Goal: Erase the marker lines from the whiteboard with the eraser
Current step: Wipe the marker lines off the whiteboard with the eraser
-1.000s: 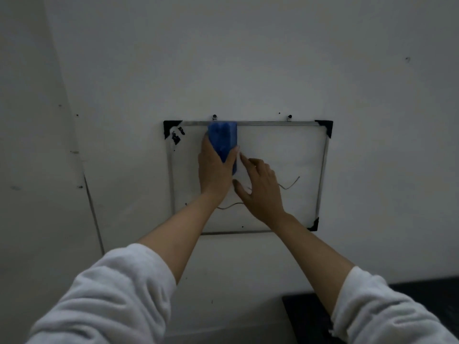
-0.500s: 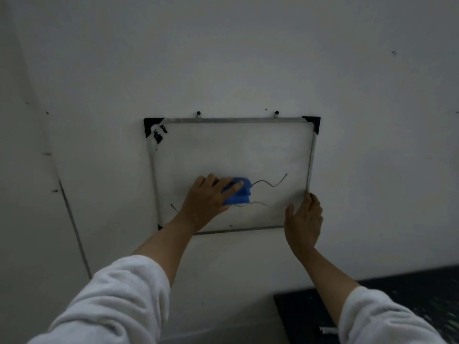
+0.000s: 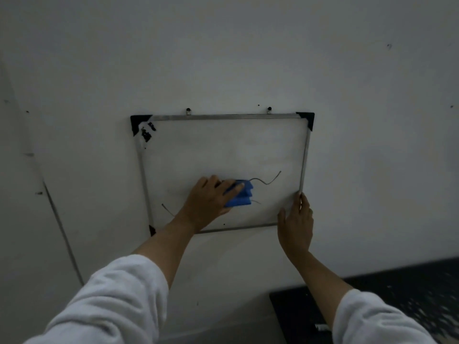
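A small framed whiteboard hangs tilted on the wall. My left hand grips a blue eraser and holds it flat against the lower middle of the board. A wavy marker line runs right from the eraser, a short stroke pokes out below it, and another stroke lies near the lower left corner. My right hand holds the board's lower right corner, thumb on the board's face, fingers along the right frame edge.
Black smudges mark the board's upper left corner. Two hooks carry the top frame. A dark surface lies at the lower right below the wall. A thin vertical seam runs down the wall at the left.
My left hand brought the eraser down from the board's top edge to the lower middle. My right hand left the board's centre and took the lower right corner. The wavy line is uncovered.
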`<action>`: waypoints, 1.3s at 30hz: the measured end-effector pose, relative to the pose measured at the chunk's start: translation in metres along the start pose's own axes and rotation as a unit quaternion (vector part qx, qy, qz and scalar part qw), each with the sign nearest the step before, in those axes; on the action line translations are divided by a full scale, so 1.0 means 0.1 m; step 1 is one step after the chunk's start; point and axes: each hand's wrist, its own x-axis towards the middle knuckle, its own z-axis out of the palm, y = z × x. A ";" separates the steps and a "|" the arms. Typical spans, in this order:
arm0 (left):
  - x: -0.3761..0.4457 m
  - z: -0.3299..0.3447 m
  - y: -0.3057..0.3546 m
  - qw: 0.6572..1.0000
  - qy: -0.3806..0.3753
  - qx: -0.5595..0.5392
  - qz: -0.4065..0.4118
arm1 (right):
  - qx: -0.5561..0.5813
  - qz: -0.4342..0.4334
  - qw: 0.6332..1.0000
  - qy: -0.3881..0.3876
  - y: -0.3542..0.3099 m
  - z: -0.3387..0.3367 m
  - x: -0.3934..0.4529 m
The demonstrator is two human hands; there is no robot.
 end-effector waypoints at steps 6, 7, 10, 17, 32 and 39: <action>0.48 -0.03 -0.26 0.973 0.060 -0.027 -0.221 | 0.026 0.010 1.000 -0.007 0.01 0.04 -0.02; 0.50 -0.03 -0.23 0.971 0.060 -0.030 -0.229 | 0.031 0.013 0.999 -0.010 0.02 0.04 -0.01; 0.33 0.01 -0.02 0.992 0.035 -0.003 -0.122 | 0.039 0.005 0.999 -0.019 0.04 0.04 0.00; 0.51 0.00 -0.25 0.996 0.053 0.013 -0.075 | 0.032 0.002 0.999 -0.029 0.09 0.04 -0.02; 0.79 0.08 -0.09 0.988 0.069 -0.013 -0.139 | 0.000 -0.070 0.991 -0.111 0.37 0.10 -0.16; 0.52 0.16 0.23 0.998 0.043 0.029 0.032 | -0.085 -0.120 0.980 -0.132 0.50 0.04 -0.12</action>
